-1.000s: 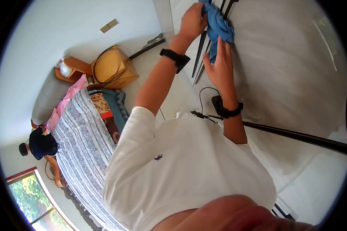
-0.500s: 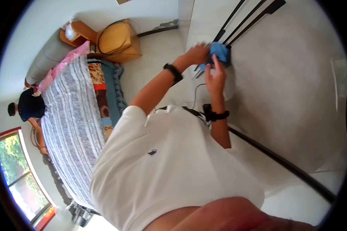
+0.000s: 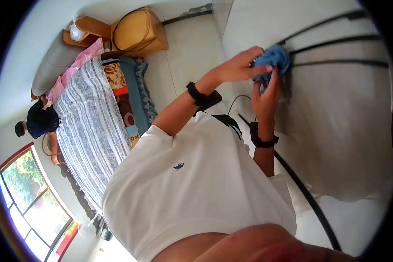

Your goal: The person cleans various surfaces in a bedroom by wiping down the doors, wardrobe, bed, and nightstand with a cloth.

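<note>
A crumpled blue cloth (image 3: pixel 277 59) is bunched up near the ends of several thin black bars (image 3: pixel 336 40), close to the pale wall. My left hand (image 3: pixel 245 65) grips it from the left side, thumb lying across the front and fingers partly hidden behind. From below, my right hand (image 3: pixel 266 96) pinches the lower part of the same cloth, fingertips near the left thumb. Whether the cloth is wrapped around a bar cannot be seen. Both wrists wear black bands.
A long black pole (image 3: pixel 308 196) runs down at the lower right. To the left is a bed with a striped sheet (image 3: pixel 89 113). Beyond it, a person in dark clothes (image 3: pixel 43 120) is near a window (image 3: pixel 37 196). A wooden box (image 3: pixel 139 32) with coiled cable stands at the back.
My view has shifted, so hands and cloth appear farther right. The black bars now point more sideways. My left hand has closed further over the cloth, its thumb now across the front.
</note>
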`<action>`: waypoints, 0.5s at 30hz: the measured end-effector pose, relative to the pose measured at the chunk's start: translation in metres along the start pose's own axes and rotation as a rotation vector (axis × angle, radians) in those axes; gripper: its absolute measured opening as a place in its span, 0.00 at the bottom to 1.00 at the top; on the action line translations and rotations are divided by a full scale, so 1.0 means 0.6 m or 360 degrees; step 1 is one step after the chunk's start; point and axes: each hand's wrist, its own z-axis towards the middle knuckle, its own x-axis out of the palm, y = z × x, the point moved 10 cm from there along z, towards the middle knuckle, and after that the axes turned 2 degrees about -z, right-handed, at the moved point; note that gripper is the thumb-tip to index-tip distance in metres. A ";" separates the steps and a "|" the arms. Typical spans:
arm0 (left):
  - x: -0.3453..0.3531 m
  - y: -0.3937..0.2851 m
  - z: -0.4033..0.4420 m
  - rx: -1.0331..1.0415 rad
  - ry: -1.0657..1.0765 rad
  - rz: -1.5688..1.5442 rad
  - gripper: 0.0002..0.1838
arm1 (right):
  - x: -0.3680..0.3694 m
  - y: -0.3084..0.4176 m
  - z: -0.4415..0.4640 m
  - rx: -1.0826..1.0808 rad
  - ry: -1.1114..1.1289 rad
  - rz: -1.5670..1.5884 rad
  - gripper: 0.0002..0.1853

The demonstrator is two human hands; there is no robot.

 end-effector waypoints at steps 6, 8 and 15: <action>-0.060 -0.017 -0.041 0.0031 0.0432 -0.0195 0.18 | 0.163 -0.052 0.010 0.0142 0.0371 0.0402 0.24; -0.109 -0.040 -0.074 0.0127 0.0477 -0.0189 0.17 | 0.195 -0.013 0.036 0.0112 0.0483 0.0300 0.22; -0.419 0.027 -0.180 -0.0161 -0.0489 0.0739 0.19 | 0.331 0.069 0.096 0.0298 0.0995 0.0435 0.15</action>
